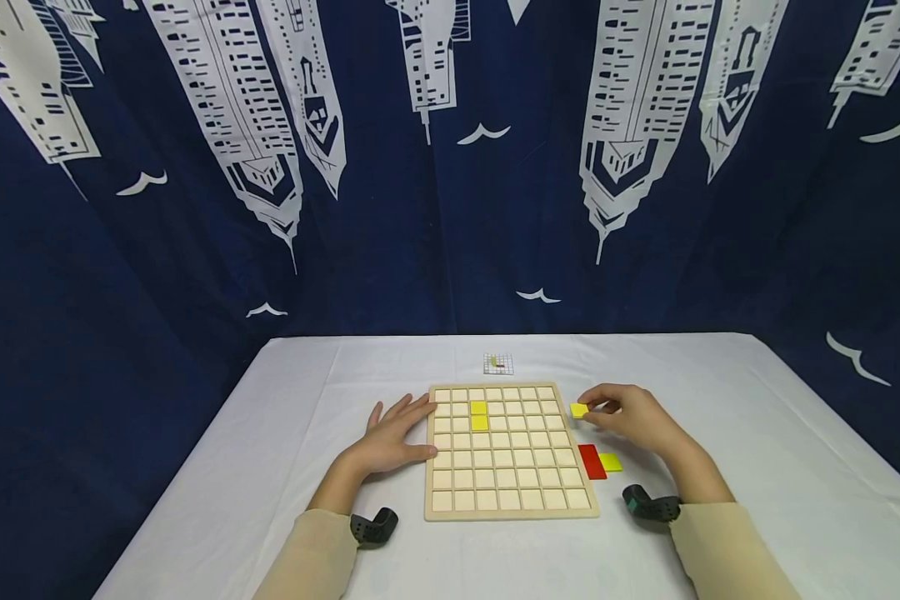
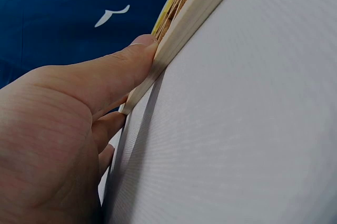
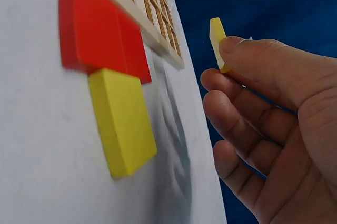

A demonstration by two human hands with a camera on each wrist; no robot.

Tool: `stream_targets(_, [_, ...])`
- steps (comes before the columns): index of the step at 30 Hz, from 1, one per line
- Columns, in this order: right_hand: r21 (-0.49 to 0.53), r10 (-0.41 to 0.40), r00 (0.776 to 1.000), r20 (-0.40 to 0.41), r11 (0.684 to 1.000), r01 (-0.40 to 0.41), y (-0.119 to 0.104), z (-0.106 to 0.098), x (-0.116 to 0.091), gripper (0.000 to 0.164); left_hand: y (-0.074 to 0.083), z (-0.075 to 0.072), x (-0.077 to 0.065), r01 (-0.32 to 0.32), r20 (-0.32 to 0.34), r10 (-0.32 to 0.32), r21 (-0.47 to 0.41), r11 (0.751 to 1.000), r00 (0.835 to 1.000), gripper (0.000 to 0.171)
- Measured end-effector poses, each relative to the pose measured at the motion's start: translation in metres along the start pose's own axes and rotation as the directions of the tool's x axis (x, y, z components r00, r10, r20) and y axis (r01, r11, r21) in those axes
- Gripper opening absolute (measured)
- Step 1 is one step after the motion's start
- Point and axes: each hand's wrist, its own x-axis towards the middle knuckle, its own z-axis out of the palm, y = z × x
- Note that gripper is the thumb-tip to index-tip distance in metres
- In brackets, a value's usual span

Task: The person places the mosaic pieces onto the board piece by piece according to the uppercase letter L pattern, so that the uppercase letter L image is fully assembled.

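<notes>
A wooden grid board (image 1: 513,515) lies on the white table, with two yellow tiles (image 1: 479,415) in neighbouring cells of one column near its far edge. My left hand (image 1: 390,442) rests against the board's left edge, thumb and fingers spread along it; the left wrist view shows the thumb (image 2: 121,66) touching the wooden rim. Between thumb and fingertips my right hand (image 1: 633,414) pinches a yellow tile (image 1: 578,411), held just off the board's right edge. In the right wrist view that tile (image 3: 217,45) is raised above the table.
Red tiles (image 1: 592,462) and a yellow tile (image 1: 611,462) lie together by the board's right edge. Beyond the far edge is a small printed grid card (image 1: 498,364). A dark blue curtain (image 1: 435,208) with white building prints hangs behind the table.
</notes>
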Motion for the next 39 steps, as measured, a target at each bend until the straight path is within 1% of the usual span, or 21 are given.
stream_targets(10, [-0.003, -0.059, 0.998, -0.023, 0.998, 0.059, -0.018, 0.007, 0.002, 0.020, 0.000, 0.000, 0.000, 0.001, 0.001, -0.001, 0.001, 1.000, 1.000, 0.076])
stream_targets(14, [-0.013, -0.069, 0.997, -0.043, 0.998, 0.069, -0.024, 0.011, 0.002, 0.020, 0.001, 0.000, 0.000, 0.003, 0.004, -0.003, -0.003, 1.000, 1.000, 0.076])
stream_targets(22, [-0.018, -0.096, 0.994, -0.053, 0.995, 0.095, -0.035, 0.022, 0.003, 0.019, 0.001, 0.000, 0.000, 0.003, 0.005, -0.003, -0.005, 1.000, 1.000, 0.076])
stream_targets(34, [0.018, -0.140, 0.990, -0.033, 0.990, 0.141, -0.050, 0.042, 0.004, 0.019, 0.000, 0.000, 0.001, 0.010, -0.001, -0.010, -0.004, 1.000, 1.000, 0.076])
stream_targets(39, [-0.011, -0.144, 0.989, -0.021, 0.990, 0.143, -0.058, 0.051, 0.004, 0.017, -0.002, 0.002, 0.002, 0.015, -0.003, -0.015, -0.011, 1.000, 1.000, 0.077])
